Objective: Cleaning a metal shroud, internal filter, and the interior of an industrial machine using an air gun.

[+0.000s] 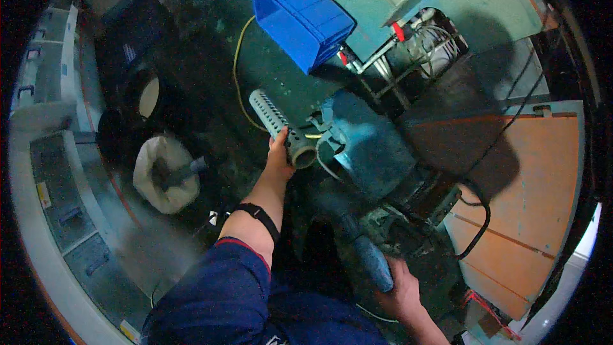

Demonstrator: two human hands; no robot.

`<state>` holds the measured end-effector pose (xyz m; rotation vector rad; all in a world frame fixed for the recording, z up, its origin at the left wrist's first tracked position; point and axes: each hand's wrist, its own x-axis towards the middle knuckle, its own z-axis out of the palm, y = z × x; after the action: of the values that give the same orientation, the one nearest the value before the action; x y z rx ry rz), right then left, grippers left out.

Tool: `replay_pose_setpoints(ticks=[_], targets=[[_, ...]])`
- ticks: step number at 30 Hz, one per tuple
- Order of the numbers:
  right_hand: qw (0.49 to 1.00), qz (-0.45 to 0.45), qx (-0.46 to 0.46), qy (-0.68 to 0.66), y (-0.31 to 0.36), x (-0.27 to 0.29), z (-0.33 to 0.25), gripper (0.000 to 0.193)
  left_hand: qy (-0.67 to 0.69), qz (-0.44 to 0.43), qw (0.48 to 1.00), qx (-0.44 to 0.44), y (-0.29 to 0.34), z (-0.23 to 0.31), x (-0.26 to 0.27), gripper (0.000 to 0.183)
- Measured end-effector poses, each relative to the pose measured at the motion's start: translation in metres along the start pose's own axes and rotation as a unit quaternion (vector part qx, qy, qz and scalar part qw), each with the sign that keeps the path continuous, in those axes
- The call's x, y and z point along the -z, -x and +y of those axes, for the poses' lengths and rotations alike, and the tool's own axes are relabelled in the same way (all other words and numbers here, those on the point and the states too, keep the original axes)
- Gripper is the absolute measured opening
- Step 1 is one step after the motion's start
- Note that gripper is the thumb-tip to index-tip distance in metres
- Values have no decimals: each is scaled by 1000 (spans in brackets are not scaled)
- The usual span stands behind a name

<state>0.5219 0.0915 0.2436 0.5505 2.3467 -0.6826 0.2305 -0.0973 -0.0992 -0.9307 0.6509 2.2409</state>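
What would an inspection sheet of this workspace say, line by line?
Surface: dark floor with pale specks.
Job's things: grey tube with rows of holes; blue-grey cylinder.
Clutter: blue crate; pale bag with its mouth open.
Grippers: left hand gripping the tube; right hand at the cylinder's near end, its grip partly hidden.
Cables: yellow cable or hose curving across the floor; thick black cable on the right.
Surroundings: drawers at left; orange-brown panel at right; what looks like a blue-grey machine between.
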Motion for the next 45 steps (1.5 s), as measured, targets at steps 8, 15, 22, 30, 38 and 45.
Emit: replay_pose_setpoints(ticks=[8,15,22,30,38,45], targets=[[1000,2,7,-26,-11,-2,-49,62,4,44,996,-71,2,16,1,71],[999,0,-38,-11,-1,0,-69,61,-32,113,985,-125,17,48,0,92],[999,-7,-48,-4,-3,8,-89,63,-38,134,983,-118,24,45,-6,88],[999,-10,-38,13,-9,4,-95,68,-58,101,991,-62,4,43,6,90],[1000,7,-4,24,-13,-1,-98,71,-55,57,996,50,-20,30,25,42],[1000,1,-17,11,-17,0,-101,70,3,-1,997,82,-18,27,23,54]])
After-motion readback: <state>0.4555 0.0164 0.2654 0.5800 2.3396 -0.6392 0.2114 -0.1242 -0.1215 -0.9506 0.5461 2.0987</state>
